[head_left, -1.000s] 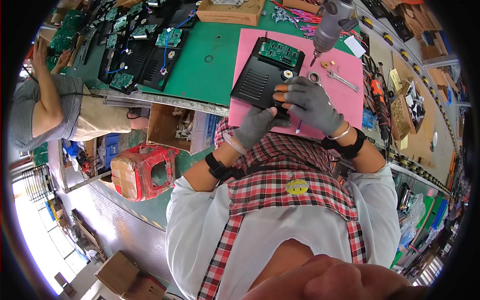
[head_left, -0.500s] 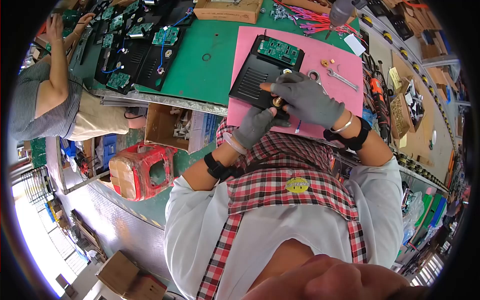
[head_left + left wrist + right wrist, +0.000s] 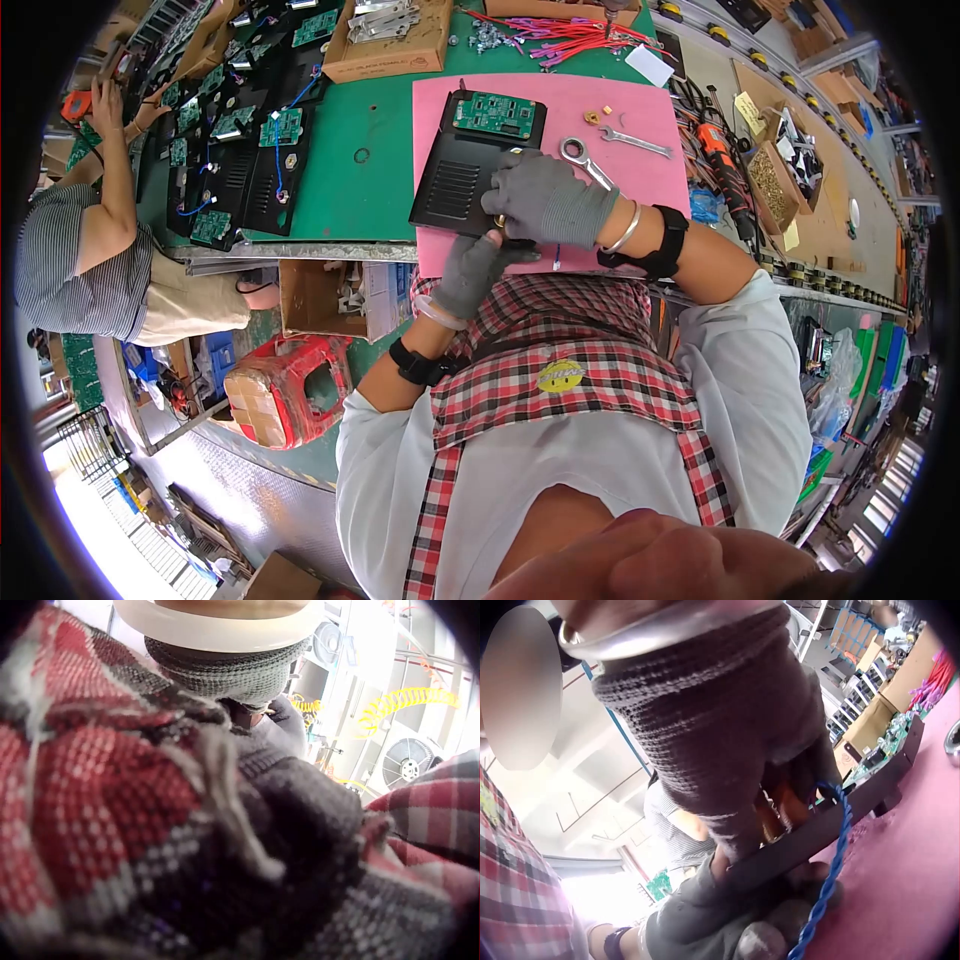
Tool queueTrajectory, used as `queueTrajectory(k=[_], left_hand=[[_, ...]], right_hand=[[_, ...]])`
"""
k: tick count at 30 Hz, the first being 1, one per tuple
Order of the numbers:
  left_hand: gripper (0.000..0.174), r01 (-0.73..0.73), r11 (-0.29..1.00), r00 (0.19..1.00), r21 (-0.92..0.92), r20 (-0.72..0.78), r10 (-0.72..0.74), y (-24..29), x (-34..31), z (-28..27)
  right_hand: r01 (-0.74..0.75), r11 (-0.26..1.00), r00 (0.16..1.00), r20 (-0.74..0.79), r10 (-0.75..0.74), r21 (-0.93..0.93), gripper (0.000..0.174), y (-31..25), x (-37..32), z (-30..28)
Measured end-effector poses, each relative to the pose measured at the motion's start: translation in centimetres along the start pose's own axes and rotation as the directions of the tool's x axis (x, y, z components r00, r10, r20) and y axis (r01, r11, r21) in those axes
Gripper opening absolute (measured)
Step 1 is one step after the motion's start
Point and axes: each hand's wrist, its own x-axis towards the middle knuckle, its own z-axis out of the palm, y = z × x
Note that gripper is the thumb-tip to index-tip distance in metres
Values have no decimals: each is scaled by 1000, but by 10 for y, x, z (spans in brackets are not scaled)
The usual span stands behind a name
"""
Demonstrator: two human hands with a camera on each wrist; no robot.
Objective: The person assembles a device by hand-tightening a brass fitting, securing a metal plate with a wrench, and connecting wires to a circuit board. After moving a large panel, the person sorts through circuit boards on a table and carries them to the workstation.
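A black slotted metal panel (image 3: 440,200) lies on a pink mat, a green circuit board (image 3: 498,115) mounted near its far end. My gloved left hand (image 3: 470,275) grips the panel's near edge, thumb on top; in the right wrist view its fingers (image 3: 761,941) curl beneath the panel. Over the near right part of the panel, my gloved right hand (image 3: 555,200) has its fingers bent down, pinching a small brass fitting (image 3: 500,221). A twisted blue wire (image 3: 832,877) hangs past the panel edge. The left wrist view mostly shows checked apron cloth (image 3: 112,802).
To the right on the pink mat (image 3: 650,190) lie a ratchet wrench (image 3: 585,162), an open-end wrench (image 3: 637,141) and small brass parts (image 3: 592,117). Beyond are red wires (image 3: 575,38) and a cardboard box (image 3: 390,50). More black panels (image 3: 245,165) sit at left, near another person (image 3: 85,240).
My right hand has shifted over the brass fitting that showed between the hands half a second ago, and its fingers curl further. The left hand keeps its hold. The head view has turned.
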Motion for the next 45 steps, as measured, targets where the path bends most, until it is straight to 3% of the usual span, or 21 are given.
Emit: queueTrajectory(k=[4, 7, 10, 11, 14, 17, 20, 26, 29, 32, 33, 34, 37, 40, 44, 45], left_hand=[[56, -13, 1000, 1000, 13, 17, 13, 0, 1, 0], [53, -39, 999, 999, 16, -6, 39, 4, 0, 6], [50, 0, 1000, 1000, 2, -8, 0, 0, 0, 0], [48, 15, 1000, 1000, 0, -2, -15, 0, -1, -2], [43, -10, 1000, 999, -1, 36, 10, 0, 0, -1], [46, 3, 1000, 1000, 5, 12, -3, -2, 0, -3], [46, -23, 999, 1000, 25, 11, 23, -1, 0, -1], [46, 7, 996, 1000, 93, -4, -7, 1, -1, -1], [48, -42, 998, 999, 47, -16, 43, 1, 0, 4], [49, -41, 999, 999, -8, -4, 41, -7, 1, -3], [49, -34, 999, 999, -9, -3, 34, -6, 1, -3], [49, -30, 1000, 1000, -10, -1, 30, -4, 1, -2], [48, -28, 1000, 1000, -8, -7, 28, -3, 0, -1], [47, -39, 999, 999, -5, -2, 39, -3, 1, 0], [47, -14, 999, 999, 31, -32, 15, 0, -1, 3], [47, -12, 999, 1000, 34, -25, 13, -1, -1, 2]], right_hand=[[106, 983, 994, -7, -106, 149, 19, 15, 1, 1], [46, 992, 996, -85, -36, 119, 21, 8, 2, 5], [-99, 986, 995, -15, 101, 133, 25, 3, 1, -7], [-34, 996, 995, -88, 42, 88, 27, 9, 1, 6], [6, 995, 996, -94, 3, 102, 26, 12, -5, -3], [11, 952, 995, -98, 20, 306, 28, 21, -5, 0], [71, 959, 990, -133, -35, 273, 28, 21, -3, 10], [-48, 995, 997, -54, 53, 91, 23, 9, 0, 2], [28, 979, 979, -205, 14, 201, 19, 14, -6, 0], [71, 943, 919, -390, 65, 325, 20, 52, -22, 5], [-160, 939, 942, -236, 237, 305, 20, 67, -30, 2], [-380, 891, 907, -88, 411, 247, 21, 82, -37, -2], [-665, 686, 709, -38, 704, 295, 21, 117, -50, 11], [-656, 726, 696, -206, 688, 208, 20, 121, -50, 34], [-699, 715, 710, -128, 692, -11, 21, 125, -41, 44], [-657, 753, 739, -179, 649, 20, 21, 126, -42, 45]])
